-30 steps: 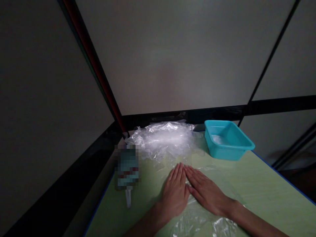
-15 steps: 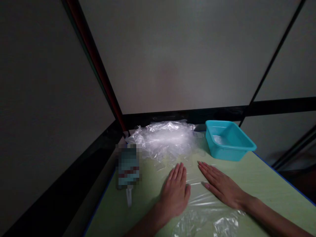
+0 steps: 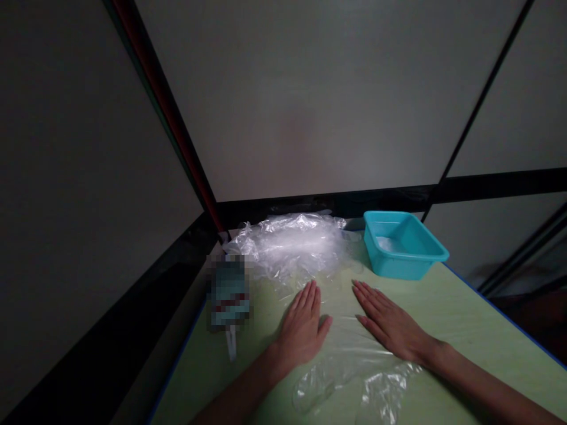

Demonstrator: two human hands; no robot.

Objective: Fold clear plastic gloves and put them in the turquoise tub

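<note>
My left hand (image 3: 301,327) lies flat, palm down, fingers stretched out on a clear plastic sheet (image 3: 349,366) spread over the green table (image 3: 456,330). My right hand (image 3: 390,324) lies flat on the same sheet, a hand's width to the right, fingers straight and pointing away to the left. The sheet's near end is wrinkled and glossy below my wrists. Neither hand grips anything.
A heap of crumpled clear plastic (image 3: 292,245) sits at the table's far side. A turquoise tub (image 3: 401,245) stands at the far right. A blurred bluish object (image 3: 228,295) stands at the left edge. Grey walls and dark rails close in behind.
My hands, touching side by side a second ago, have slid apart across the plastic sheet, the right hand moving right and the left one slightly left.
</note>
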